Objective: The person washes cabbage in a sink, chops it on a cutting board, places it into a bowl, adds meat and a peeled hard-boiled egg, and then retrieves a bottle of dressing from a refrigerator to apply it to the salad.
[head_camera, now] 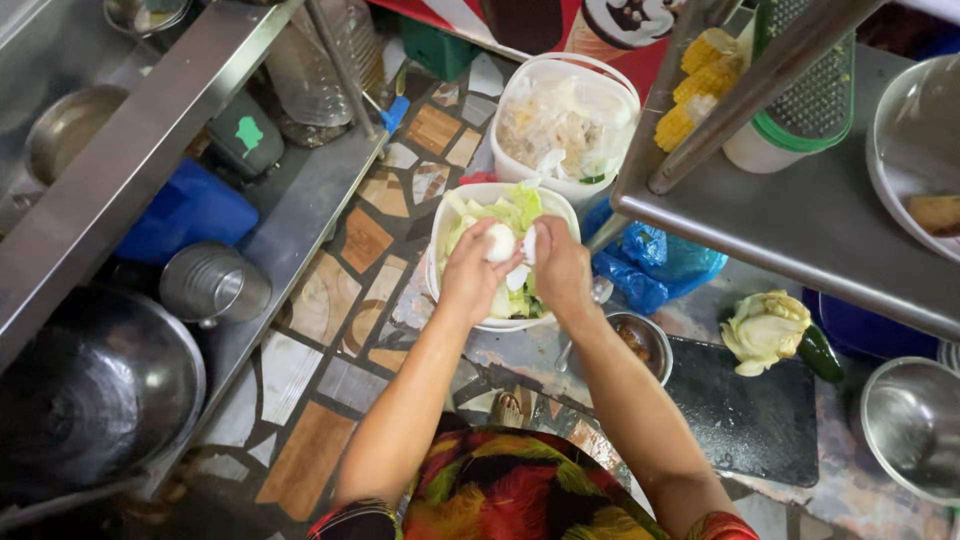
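Item: white egg [500, 243], rounded, peeled or part-peeled. Location: at the fingertips of the left hand [472, 272], above the white bucket [440, 240] of green and pale leaf scraps on the tiled floor. Grip: left fingers curled around the egg from below and the side, pinching it; thumb position cannot be made out. Long axis: not readable, since the egg shows as a near-round shape.

Left arm: bare forearm rising from the lower centre, angled up and right, wrist bent over the bucket.

Right hand [560, 268]: just beside the egg, fingers pressed together and pinching a small white fragment [529, 245], seemingly shell. Right forearm runs from lower right up and left; the two hands nearly meet over the bucket.

Surroundings, left to right: large steel bowl [95, 390] and steel cup [212, 285] on a low shelf; second white bucket [565, 125] of scraps behind; small steel bowl [640, 340]; dark cutting board [745, 420] with a cabbage piece [765, 328]; corn cobs [695, 85] on a steel table.
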